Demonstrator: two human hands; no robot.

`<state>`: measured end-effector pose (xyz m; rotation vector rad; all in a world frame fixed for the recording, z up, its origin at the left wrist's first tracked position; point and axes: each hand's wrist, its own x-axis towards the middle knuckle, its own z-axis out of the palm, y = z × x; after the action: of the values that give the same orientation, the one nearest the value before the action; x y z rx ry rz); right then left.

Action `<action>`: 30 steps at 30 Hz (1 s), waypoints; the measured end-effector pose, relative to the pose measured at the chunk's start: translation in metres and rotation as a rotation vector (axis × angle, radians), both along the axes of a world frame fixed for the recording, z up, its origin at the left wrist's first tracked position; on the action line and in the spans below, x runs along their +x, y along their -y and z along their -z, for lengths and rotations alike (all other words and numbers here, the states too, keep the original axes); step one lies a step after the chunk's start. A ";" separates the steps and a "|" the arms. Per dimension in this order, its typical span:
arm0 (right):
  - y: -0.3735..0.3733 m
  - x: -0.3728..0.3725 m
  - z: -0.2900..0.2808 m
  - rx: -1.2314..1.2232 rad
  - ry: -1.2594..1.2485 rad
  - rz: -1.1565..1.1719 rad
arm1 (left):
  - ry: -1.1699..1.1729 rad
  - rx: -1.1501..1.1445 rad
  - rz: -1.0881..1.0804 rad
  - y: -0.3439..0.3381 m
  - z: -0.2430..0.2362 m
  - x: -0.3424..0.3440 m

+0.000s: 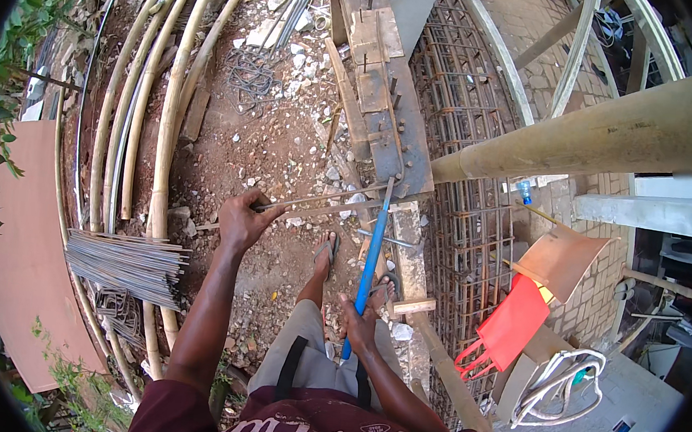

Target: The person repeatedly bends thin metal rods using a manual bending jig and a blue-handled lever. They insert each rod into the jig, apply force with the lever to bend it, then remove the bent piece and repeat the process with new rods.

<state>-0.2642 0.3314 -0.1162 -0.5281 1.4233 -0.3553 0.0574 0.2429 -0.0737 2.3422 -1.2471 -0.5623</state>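
My left hand (243, 219) grips a thin steel rod (319, 198) that runs across to a pinned steel bending plate (408, 155) on a long wooden beam (358, 1). My right hand (359, 325) is closed around a blue pipe bar (374, 256), whose bare metal tip meets the lower end of the plate near the rod. A short metal bar (389, 239) lies crosswise beside the pipe. My sandalled feet stand on rubble-strewn dirt just below.
Bamboo poles (174, 99) and a bundle of cut rods (121, 258) lie left. A rebar cage (467, 253) runs along the right, under a thick pole (579, 130). A red bag (502, 323), coiled white hose (563, 383) and paving (597, 290) are farther right.
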 end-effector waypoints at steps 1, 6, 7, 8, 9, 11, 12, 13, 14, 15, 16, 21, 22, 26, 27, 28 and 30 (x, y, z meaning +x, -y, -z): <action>-0.001 0.001 0.000 0.006 -0.018 0.036 | 0.023 -0.017 0.001 -0.001 -0.001 -0.002; -0.017 0.034 0.007 0.016 0.187 0.199 | -0.117 -0.013 -0.084 0.004 0.017 0.003; -0.020 0.044 0.009 0.000 0.160 0.212 | -0.133 -0.012 -0.073 0.009 0.021 0.009; -0.021 0.053 0.012 -0.015 0.087 0.206 | -0.137 0.018 -0.082 0.013 0.025 0.015; -0.022 0.062 0.012 -0.042 0.065 0.242 | -0.096 0.046 -0.036 0.019 0.027 0.024; -0.022 0.075 0.015 -0.044 0.128 0.261 | -0.178 0.009 0.003 0.029 0.032 0.038; -0.021 0.079 0.016 -0.028 0.116 0.267 | -0.217 -0.012 0.025 0.032 0.033 0.044; -0.019 0.081 0.017 0.014 0.193 0.247 | -0.287 -0.044 0.006 0.035 0.034 0.046; -0.018 0.081 0.017 -0.007 0.142 0.281 | -0.272 0.062 -0.012 0.034 0.033 0.045; -0.017 0.078 0.018 -0.013 0.137 0.263 | -0.263 0.081 0.000 0.035 0.032 0.041; -0.017 0.075 0.017 -0.049 0.113 0.244 | -0.266 0.117 -0.012 0.036 0.031 0.033; -0.017 0.023 -0.004 -0.074 0.048 0.001 | -0.014 -0.062 0.355 0.042 -0.010 -0.027; -0.016 0.007 -0.014 -0.159 -0.036 -0.032 | 0.085 -0.074 0.358 0.044 -0.028 -0.033; 0.010 -0.074 -0.056 -0.434 -0.218 -0.278 | 0.275 -0.252 0.367 0.024 -0.125 -0.038; 0.020 -0.092 -0.067 -0.495 -0.299 -0.307 | 0.255 -0.383 0.404 0.014 -0.154 -0.034; 0.032 -0.110 -0.079 -0.753 -0.323 -0.345 | 0.290 -0.480 0.441 0.002 -0.181 -0.030; 0.061 -0.134 -0.100 -0.960 -0.399 -0.421 | 0.332 -0.570 0.430 -0.020 -0.232 -0.020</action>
<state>-0.3984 0.2704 -0.0165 -1.7267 1.4070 -0.6081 0.0374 0.2630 0.1587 1.7350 -1.7970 0.0772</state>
